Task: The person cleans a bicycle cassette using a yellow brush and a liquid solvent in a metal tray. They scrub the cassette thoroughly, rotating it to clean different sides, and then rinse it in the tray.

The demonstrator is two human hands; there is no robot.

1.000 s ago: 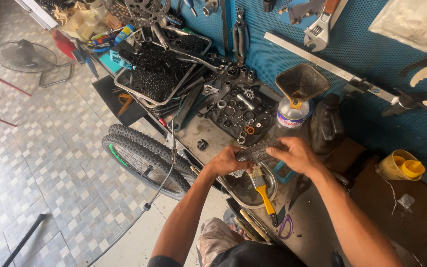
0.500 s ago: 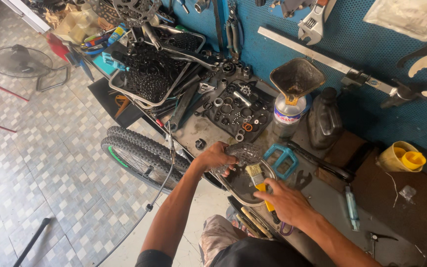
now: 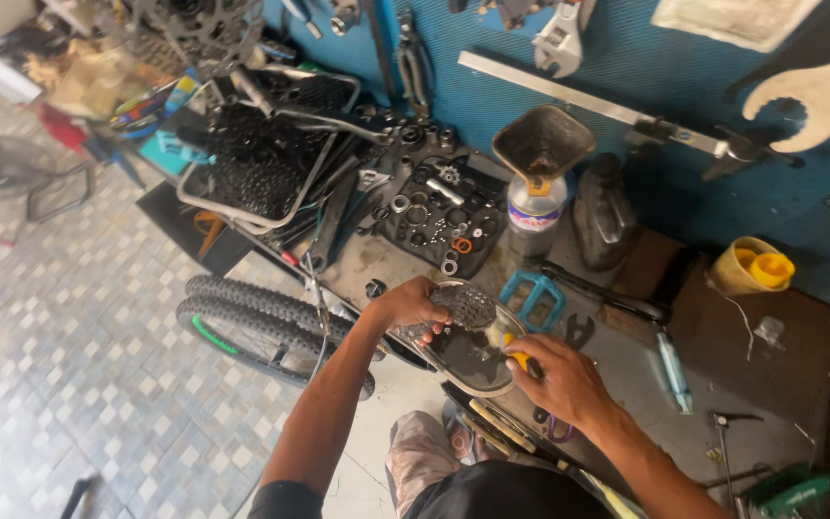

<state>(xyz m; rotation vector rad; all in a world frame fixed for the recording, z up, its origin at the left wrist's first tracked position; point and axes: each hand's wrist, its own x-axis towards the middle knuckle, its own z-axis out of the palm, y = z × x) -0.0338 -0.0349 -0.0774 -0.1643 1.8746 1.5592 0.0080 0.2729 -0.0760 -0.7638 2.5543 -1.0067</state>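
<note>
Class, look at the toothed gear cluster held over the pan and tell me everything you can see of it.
The gear cluster is a stack of toothed metal rings, grey and dark with grime. It lies tilted over the rim of a shallow oval metal pan on the workbench. The left hand grips it from the left side. The right hand holds a yellow-handled tool close beside it; whether the tool touches the cluster cannot be told. A blue pedal lies just behind it.
</note>
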